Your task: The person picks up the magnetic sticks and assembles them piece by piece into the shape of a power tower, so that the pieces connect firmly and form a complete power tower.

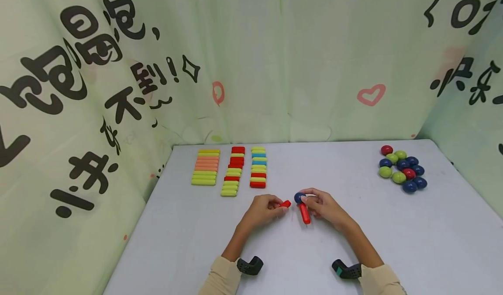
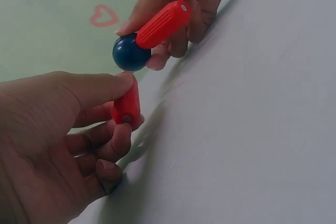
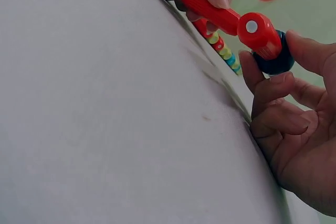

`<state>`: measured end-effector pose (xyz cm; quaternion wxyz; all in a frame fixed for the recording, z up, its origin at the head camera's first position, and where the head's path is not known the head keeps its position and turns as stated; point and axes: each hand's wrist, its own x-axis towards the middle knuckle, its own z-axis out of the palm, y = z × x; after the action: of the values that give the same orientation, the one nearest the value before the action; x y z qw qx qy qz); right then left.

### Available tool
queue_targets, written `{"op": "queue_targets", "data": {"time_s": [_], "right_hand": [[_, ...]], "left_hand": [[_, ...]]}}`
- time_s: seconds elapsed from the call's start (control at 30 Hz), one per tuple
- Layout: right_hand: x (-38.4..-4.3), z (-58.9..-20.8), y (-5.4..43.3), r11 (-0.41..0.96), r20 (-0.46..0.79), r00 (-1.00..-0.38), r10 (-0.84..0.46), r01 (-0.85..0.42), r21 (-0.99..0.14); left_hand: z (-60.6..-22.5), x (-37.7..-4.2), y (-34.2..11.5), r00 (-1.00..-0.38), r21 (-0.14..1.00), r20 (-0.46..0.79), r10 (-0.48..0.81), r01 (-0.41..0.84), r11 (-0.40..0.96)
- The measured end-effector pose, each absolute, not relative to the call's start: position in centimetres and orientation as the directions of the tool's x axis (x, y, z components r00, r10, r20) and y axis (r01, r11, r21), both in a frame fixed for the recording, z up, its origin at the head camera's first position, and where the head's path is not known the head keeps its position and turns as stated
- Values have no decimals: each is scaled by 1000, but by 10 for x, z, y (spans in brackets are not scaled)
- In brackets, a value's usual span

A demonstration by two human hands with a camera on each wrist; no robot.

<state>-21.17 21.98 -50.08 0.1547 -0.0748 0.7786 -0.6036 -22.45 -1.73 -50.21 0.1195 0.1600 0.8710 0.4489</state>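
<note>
Over the middle of the white table, my right hand [image 1: 325, 207] pinches a dark blue ball [image 1: 299, 197] between thumb and fingers. A ridged red rod [image 1: 304, 214] is joined to that ball by one end, and a small pale disc shows on its free end [image 3: 252, 27]. My left hand [image 1: 264, 209] pinches a second red rod [image 2: 127, 100] between thumb and fingers. This rod points toward the ball; the head view shows a narrow gap between them.
At the back left lie three columns of rods: yellow and orange [image 1: 206, 167], red and yellow [image 1: 234, 173], and mixed with blue [image 1: 258, 167]. Several red, green and blue balls [image 1: 403, 165] are grouped at the back right. A curtain [image 1: 291, 68] stands behind the table [image 1: 177, 242].
</note>
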Motion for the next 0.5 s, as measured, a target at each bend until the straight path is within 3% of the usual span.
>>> {"op": "queue_targets", "data": {"time_s": [0.5], "right_hand": [[-211, -499, 217, 303, -155, -923, -351, 45, -952]], "left_hand": [[-504, -225, -15, -902, 820, -39, 429, 217, 530]]}}
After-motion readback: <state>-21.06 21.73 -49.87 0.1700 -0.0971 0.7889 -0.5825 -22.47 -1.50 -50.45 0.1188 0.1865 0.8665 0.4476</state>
